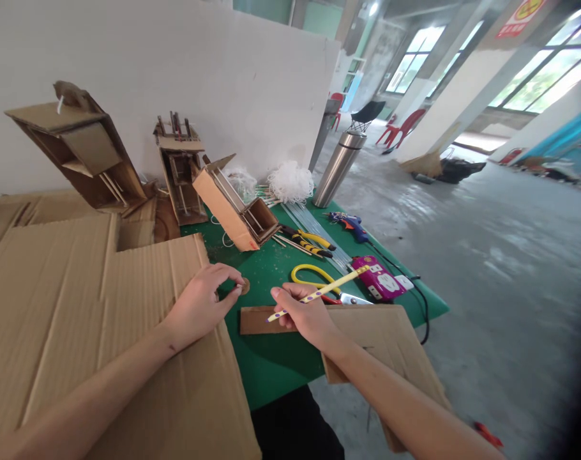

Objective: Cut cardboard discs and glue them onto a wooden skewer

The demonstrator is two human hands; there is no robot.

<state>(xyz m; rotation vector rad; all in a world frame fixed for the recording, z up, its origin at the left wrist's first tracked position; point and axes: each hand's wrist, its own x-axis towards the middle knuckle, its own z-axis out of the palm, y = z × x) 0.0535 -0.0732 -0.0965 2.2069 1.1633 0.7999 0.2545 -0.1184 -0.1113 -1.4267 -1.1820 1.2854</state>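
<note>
My left hand [207, 297] pinches a small round cardboard disc [245, 286] between thumb and fingertips, its forearm lying over a large corrugated cardboard sheet [142, 345]. Between the fingers of my right hand [304, 313] is a yellow pencil with purple dots [341, 281], slanting up to the right. Under that hand lies a narrow cardboard strip [259, 321]. Scissors with a yellow and red handle [314, 269] are just beyond my right hand, partly covered by it and the pencil. A cut cardboard piece [381, 326] sits beneath my right wrist.
Three cardboard box models [87, 150] stand along the back. Pliers [309, 241], clear glue sticks [314, 230], a glue gun [352, 225], a purple power strip [379, 279] and a steel thermos [339, 169] occupy the green tabletop [281, 364]. A black cord hangs past its right edge.
</note>
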